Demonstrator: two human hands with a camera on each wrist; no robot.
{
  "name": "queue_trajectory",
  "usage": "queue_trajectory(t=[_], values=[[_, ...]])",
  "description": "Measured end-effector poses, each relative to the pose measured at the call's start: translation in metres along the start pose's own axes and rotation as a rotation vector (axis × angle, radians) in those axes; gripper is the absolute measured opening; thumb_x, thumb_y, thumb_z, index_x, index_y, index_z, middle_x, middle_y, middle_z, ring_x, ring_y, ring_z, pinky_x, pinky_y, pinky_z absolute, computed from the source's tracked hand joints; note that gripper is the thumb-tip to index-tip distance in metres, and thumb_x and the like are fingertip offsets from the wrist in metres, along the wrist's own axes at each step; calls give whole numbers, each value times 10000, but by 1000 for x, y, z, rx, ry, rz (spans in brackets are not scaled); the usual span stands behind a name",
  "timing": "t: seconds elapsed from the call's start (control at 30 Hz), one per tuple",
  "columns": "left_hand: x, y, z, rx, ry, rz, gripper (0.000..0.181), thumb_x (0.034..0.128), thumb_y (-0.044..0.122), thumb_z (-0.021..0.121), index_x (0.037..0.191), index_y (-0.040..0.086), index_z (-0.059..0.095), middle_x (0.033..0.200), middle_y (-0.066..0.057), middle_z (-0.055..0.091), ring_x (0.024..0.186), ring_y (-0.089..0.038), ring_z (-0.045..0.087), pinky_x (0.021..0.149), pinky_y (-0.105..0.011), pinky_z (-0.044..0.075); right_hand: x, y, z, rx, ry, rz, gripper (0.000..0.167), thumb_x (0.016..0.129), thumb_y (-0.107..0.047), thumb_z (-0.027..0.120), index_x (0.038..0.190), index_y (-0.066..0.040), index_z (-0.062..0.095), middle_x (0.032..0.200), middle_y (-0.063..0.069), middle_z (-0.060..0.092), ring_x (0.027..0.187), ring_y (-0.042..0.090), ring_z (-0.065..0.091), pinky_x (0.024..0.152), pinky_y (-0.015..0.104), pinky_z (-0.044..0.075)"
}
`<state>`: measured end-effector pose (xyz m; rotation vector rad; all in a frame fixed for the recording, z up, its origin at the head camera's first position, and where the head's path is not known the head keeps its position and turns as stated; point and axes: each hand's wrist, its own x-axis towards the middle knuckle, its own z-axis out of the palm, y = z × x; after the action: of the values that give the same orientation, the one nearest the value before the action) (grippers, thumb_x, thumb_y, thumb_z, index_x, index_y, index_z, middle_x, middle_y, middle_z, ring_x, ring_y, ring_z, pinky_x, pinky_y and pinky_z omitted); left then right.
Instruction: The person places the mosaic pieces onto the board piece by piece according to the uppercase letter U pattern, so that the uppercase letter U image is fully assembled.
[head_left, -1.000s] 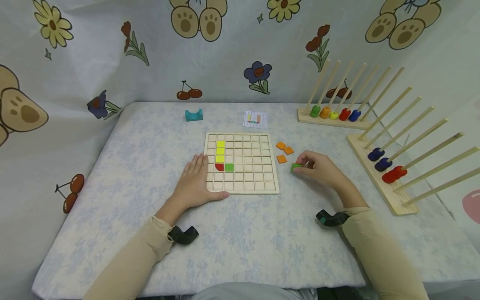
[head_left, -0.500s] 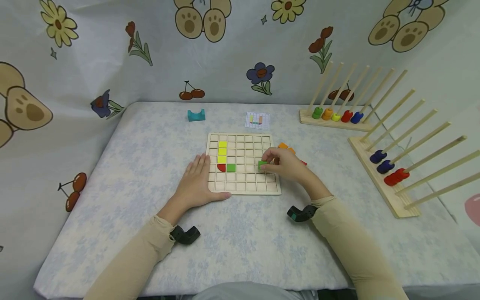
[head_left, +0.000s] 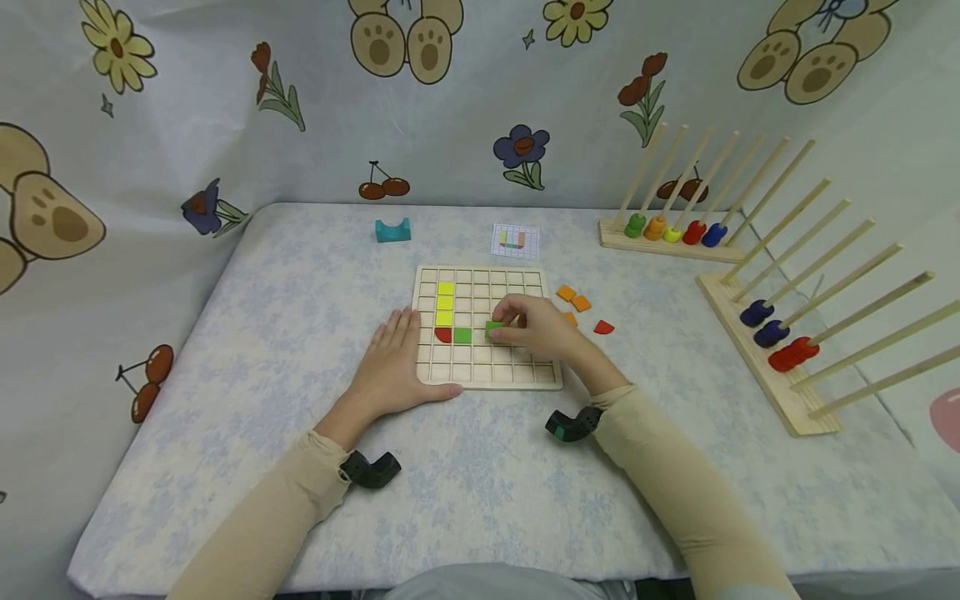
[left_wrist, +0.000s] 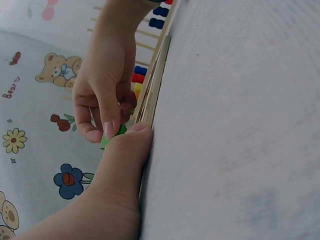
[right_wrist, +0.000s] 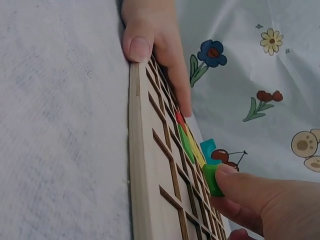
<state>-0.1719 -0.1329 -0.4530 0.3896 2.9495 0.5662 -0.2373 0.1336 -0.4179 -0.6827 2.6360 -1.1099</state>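
A wooden grid board [head_left: 480, 377] lies on the table. In its left part sit several yellow square tiles [head_left: 445, 303] in a column, a red rounded tile [head_left: 443, 335] below them and a green square tile [head_left: 462, 335] beside the red one. My left hand [head_left: 386, 362] lies flat with straight fingers along the board's left edge, thumb at the near edge. My right hand [head_left: 536, 329] pinches another green tile [right_wrist: 213, 180] between thumb and fingers, just over the board's middle. Whether this tile touches the board I cannot tell.
Right of the board lie several orange tiles [head_left: 581, 303] and a red rounded tile [head_left: 603, 327]. Behind it are a pattern card [head_left: 515, 241] and a teal block [head_left: 393, 231]. Two wooden peg racks with beads, one at the back [head_left: 671, 240] and one nearer [head_left: 813, 414], stand to the right.
My right hand has carried the green tile leftward from the table beside the board to over its middle. The red tile on the right has come into sight. My left hand stays put.
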Motion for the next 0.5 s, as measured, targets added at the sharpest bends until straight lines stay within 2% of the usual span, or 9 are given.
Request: queue_trajectory(t=[0.17, 0.37, 0.5], values=[[0, 0, 0, 0, -1, -2, 1414, 661, 926, 539, 1586, 11, -13, 1672, -179, -9, 1560, -304, -41, 1262, -500, 46, 3, -6, 7, 1, -9, -10, 157, 888, -272, 762, 962, -189, 651, 885, -27, 667, 721, 188, 544, 664, 302, 467], [-1, 2, -1, -6, -5, -5, 1403, 671, 910, 555, 1586, 10, -14, 1673, -177, -13, 1560, -302, -42, 1262, -500, 42, 5, -11, 13, -21, -3, 25, 163, 890, -298, 758, 959, -194, 652, 883, -31, 657, 746, 164, 568, 678, 298, 478], [-1, 2, -2, -11, -8, -6, 1400, 673, 906, 557, 1585, 9, -12, 1673, -175, -16, 1560, -299, -46, 1262, -500, 38, 6, -10, 16, -37, 0, 7, 155, 891, -293, 757, 958, -194, 660, 884, -26, 644, 727, 166, 546, 666, 303, 469]])
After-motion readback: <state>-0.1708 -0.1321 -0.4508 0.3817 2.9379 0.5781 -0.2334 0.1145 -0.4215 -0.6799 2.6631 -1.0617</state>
